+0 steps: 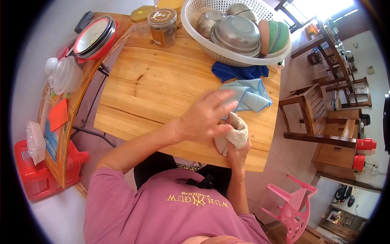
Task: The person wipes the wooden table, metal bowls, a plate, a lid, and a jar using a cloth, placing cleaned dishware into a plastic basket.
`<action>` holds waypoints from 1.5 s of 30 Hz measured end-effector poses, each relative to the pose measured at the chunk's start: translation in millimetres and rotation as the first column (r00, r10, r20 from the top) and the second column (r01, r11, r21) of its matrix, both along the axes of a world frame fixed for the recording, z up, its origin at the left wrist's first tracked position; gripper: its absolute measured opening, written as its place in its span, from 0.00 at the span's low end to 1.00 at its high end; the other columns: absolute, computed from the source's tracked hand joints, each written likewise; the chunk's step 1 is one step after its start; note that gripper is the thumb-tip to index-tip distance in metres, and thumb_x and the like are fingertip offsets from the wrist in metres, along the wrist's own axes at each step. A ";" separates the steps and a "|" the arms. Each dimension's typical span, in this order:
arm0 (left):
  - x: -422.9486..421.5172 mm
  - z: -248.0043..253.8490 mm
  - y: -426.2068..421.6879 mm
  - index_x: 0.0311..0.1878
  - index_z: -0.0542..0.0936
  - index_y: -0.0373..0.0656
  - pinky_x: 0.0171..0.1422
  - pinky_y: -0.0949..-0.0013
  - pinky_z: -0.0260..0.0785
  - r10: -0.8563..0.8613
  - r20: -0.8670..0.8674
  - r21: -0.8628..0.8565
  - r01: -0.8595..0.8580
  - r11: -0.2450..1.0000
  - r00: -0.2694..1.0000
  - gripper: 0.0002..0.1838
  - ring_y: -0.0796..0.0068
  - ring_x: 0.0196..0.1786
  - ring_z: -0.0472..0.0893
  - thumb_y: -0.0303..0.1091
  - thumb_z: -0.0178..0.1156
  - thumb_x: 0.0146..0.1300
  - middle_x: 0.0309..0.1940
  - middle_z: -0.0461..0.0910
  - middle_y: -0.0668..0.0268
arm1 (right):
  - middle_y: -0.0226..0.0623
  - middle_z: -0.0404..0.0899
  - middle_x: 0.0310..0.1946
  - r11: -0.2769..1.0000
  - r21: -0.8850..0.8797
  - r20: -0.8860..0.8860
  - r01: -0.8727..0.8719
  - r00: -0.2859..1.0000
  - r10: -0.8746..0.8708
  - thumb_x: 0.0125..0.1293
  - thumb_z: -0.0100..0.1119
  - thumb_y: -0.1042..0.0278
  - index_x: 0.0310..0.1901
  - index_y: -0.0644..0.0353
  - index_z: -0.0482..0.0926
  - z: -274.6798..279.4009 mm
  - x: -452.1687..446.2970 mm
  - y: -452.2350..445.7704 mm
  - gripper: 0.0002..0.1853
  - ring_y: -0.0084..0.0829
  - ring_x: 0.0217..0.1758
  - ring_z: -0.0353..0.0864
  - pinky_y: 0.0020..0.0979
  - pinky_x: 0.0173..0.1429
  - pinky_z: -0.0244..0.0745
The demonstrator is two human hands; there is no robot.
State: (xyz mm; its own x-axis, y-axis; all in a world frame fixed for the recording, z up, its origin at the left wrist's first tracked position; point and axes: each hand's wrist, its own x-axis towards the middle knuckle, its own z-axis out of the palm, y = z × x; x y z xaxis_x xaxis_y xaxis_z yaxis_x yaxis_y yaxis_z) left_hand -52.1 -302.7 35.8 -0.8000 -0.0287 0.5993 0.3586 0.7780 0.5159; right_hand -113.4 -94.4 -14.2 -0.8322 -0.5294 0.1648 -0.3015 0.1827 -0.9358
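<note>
My right hand (239,153) grips a bunched beige cloth (240,132) near the table's front edge. The cloth curls into a hollow at its top; whether anything is inside it I cannot tell. Beside it my left hand (203,116) hovers with fingers spread, slightly blurred, its thumb close to the cloth. Just beyond lies a light blue cloth (254,95) with a darker blue border, partly behind the left fingers. A dark blue cloth (239,72) lies crumpled behind that one.
A white basket (195,40) with metal bowls (236,34) and green-sided bowls stands at the back right of the wooden table (134,97). Lidded jars (162,28) are beside it. Left, a side table holds stacked plates (92,38). Right are a wooden chair (310,112) and pink stool (298,203).
</note>
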 end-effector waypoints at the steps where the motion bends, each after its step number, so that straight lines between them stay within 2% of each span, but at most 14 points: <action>1: 5.1 -3.6 -13.8 0.63 0.74 0.35 0.72 0.47 0.61 0.003 -0.003 -0.001 -0.003 1.000 1.000 0.32 0.44 0.69 0.69 0.45 0.67 0.60 0.68 0.69 0.44 | 0.43 0.85 0.41 1.000 -0.004 -0.007 -0.007 1.000 0.007 0.62 0.64 0.72 0.58 0.67 0.76 -2.7 -1.3 -0.3 0.22 0.33 0.44 0.86 0.32 0.50 0.79; 5: 20.3 -29.9 -77.2 0.72 0.65 0.36 0.77 0.52 0.56 0.390 0.041 -0.046 -0.388 0.921 0.920 0.38 0.46 0.74 0.64 0.38 0.68 0.62 0.74 0.63 0.48 | 0.43 0.86 0.43 1.000 0.003 -0.041 -0.020 0.999 0.021 0.62 0.64 0.77 0.59 0.67 0.76 -1.8 0.1 -0.4 0.22 0.32 0.44 0.86 0.30 0.50 0.78; 7: 17.4 -45.7 -120.1 0.71 0.63 0.31 0.76 0.51 0.59 0.556 -0.045 -0.017 -0.557 0.831 0.830 0.42 0.45 0.71 0.67 0.47 0.69 0.62 0.70 0.65 0.43 | 0.43 0.86 0.43 1.000 0.010 -0.044 -0.022 0.999 0.023 0.62 0.64 0.78 0.59 0.67 0.76 -1.0 1.4 -1.2 0.22 0.31 0.45 0.86 0.30 0.50 0.78; 10: 6.0 -47.2 -172.9 0.71 0.61 0.29 0.74 0.52 0.61 0.680 -0.098 0.175 -0.660 0.731 0.727 0.47 0.45 0.71 0.68 0.52 0.71 0.60 0.68 0.66 0.42 | 0.43 0.86 0.43 1.000 -0.013 -0.036 -0.015 0.999 0.014 0.62 0.65 0.78 0.58 0.67 0.76 -1.8 2.5 -2.1 0.22 0.31 0.45 0.87 0.30 0.50 0.78; 14: -20.5 -34.6 -213.9 0.72 0.58 0.29 0.70 0.51 0.65 0.726 -0.216 0.167 -0.708 0.686 0.653 0.54 0.45 0.68 0.70 0.57 0.74 0.55 0.65 0.68 0.41 | 0.43 0.86 0.42 1.000 0.004 -0.057 0.007 0.998 -0.007 0.62 0.66 0.77 0.58 0.67 0.76 -3.5 2.8 -1.9 0.22 0.30 0.45 0.86 0.30 0.49 0.78; 18: -40.9 -17.3 -225.8 0.72 0.58 0.30 0.67 0.51 0.67 0.784 -0.219 0.111 -0.783 0.612 0.581 0.56 0.45 0.65 0.71 0.58 0.75 0.53 0.63 0.69 0.42 | 0.42 0.86 0.42 1.000 0.017 -0.034 0.018 0.999 -0.017 0.62 0.67 0.76 0.57 0.68 0.76 -0.2 4.1 -2.7 0.21 0.28 0.45 0.86 0.29 0.49 0.78; 20: -47.9 -13.8 -229.6 0.72 0.57 0.25 0.72 0.53 0.62 0.819 -0.138 0.090 -0.816 0.571 0.557 0.60 0.49 0.68 0.69 0.58 0.77 0.51 0.63 0.70 0.42 | 0.42 0.86 0.42 0.999 0.014 -0.041 0.029 0.999 -0.028 0.62 0.67 0.76 0.57 0.68 0.76 -0.6 4.7 -3.2 0.21 0.28 0.45 0.86 0.29 0.49 0.78; 27: -54.5 -19.1 -237.0 0.72 0.57 0.28 0.68 0.54 0.67 0.761 -0.157 0.274 -0.712 0.646 0.630 0.59 0.50 0.65 0.72 0.55 0.79 0.49 0.63 0.70 0.42 | 0.42 0.87 0.41 0.999 0.026 -0.030 0.047 0.998 -0.046 0.62 0.66 0.76 0.56 0.67 0.77 1.4 4.9 -4.4 0.20 0.28 0.44 0.86 0.29 0.48 0.78; 31: -33.8 -8.4 -210.6 0.74 0.55 0.28 0.70 0.58 0.67 0.745 -0.123 0.321 -0.684 0.655 0.656 0.58 0.54 0.67 0.72 0.47 0.80 0.50 0.66 0.68 0.44 | 0.43 0.86 0.41 0.999 0.002 -0.045 0.043 0.998 -0.043 0.61 0.66 0.76 0.56 0.66 0.77 4.5 3.4 -4.9 0.20 0.29 0.44 0.86 0.30 0.47 0.79; 36: 7.7 5.2 -157.3 0.76 0.52 0.31 0.71 0.61 0.65 0.541 -0.080 0.562 -0.410 0.719 0.837 0.56 0.61 0.69 0.70 0.41 0.79 0.54 0.67 0.68 0.49 | 0.44 0.86 0.40 1.000 0.018 -0.067 0.014 0.998 -0.013 0.59 0.68 0.76 0.57 0.66 0.76 4.4 3.0 -3.2 0.23 0.31 0.42 0.87 0.31 0.47 0.79; 38: 27.1 15.4 -128.8 0.77 0.50 0.34 0.72 0.60 0.65 0.426 0.039 0.688 -0.333 0.645 0.904 0.57 0.63 0.69 0.70 0.40 0.79 0.54 0.67 0.67 0.51 | 0.44 0.86 0.40 1.000 0.028 -0.071 0.012 0.997 -0.010 0.58 0.68 0.76 0.57 0.66 0.76 2.1 1.8 -1.0 0.24 0.31 0.42 0.87 0.31 0.47 0.79; 41: 50.8 10.4 -103.7 0.78 0.49 0.36 0.73 0.60 0.64 0.362 0.031 0.656 -0.292 0.696 0.932 0.59 0.64 0.69 0.71 0.40 0.80 0.52 0.67 0.67 0.53 | 0.43 0.86 0.40 1.000 0.016 -0.085 0.005 0.996 -0.004 0.57 0.69 0.76 0.57 0.66 0.76 1.4 2.8 -1.7 0.25 0.30 0.41 0.87 0.30 0.47 0.79; 43: 60.7 16.5 -81.0 0.78 0.48 0.36 0.74 0.60 0.63 0.320 0.064 0.713 -0.267 0.648 0.945 0.61 0.63 0.70 0.70 0.41 0.81 0.49 0.67 0.68 0.54 | 0.42 0.86 0.40 1.000 0.004 -0.087 0.000 0.996 0.000 0.56 0.69 0.76 0.57 0.66 0.76 0.4 5.5 -0.5 0.25 0.29 0.41 0.86 0.30 0.47 0.79; 45: 69.8 12.8 -67.7 0.78 0.48 0.37 0.74 0.60 0.63 0.192 0.019 0.730 -0.145 0.667 0.981 0.63 0.63 0.69 0.71 0.42 0.82 0.48 0.66 0.69 0.55 | 0.39 0.85 0.40 0.998 -0.066 -0.073 -0.014 0.997 0.009 0.58 0.69 0.78 0.57 0.68 0.76 3.0 7.8 1.1 0.24 0.26 0.41 0.84 0.28 0.48 0.79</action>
